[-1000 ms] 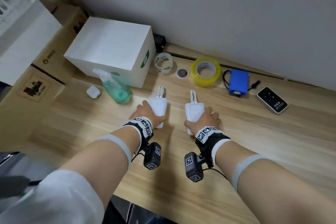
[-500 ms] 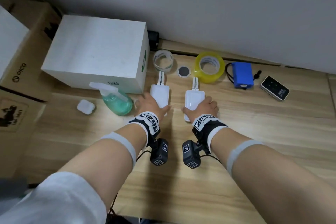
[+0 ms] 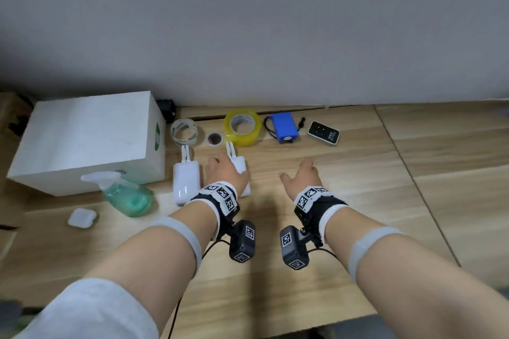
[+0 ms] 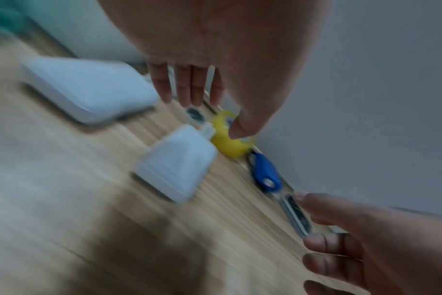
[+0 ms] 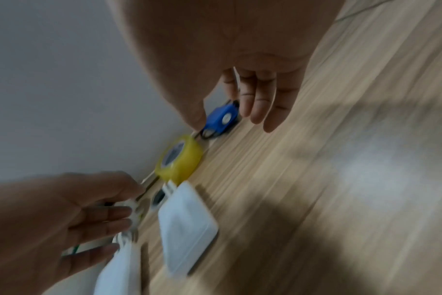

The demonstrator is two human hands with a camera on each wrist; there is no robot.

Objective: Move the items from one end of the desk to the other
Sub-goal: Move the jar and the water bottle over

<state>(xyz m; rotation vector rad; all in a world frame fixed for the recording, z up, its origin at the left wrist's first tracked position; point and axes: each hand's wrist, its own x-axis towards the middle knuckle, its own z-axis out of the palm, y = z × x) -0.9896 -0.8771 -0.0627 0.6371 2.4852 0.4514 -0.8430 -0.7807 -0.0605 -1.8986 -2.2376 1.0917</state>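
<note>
Two white chargers lie side by side on the wooden desk, prongs toward the wall. The left charger lies free. My left hand hovers open over the right charger, hiding much of it in the head view; the left wrist view shows straight fingers holding nothing. My right hand is open above bare desk to the right of the chargers, its fingers spread toward the blue battery pack.
Along the wall sit a clear tape roll, a small round disc, a yellow tape roll and a black remote. A white box, a green spray bottle and a white earbud case stand at left.
Both hands have let go of the chargers and shifted right. The left hand now hovers over the right charger; the right hand is over bare desk. The chargers stay put.
</note>
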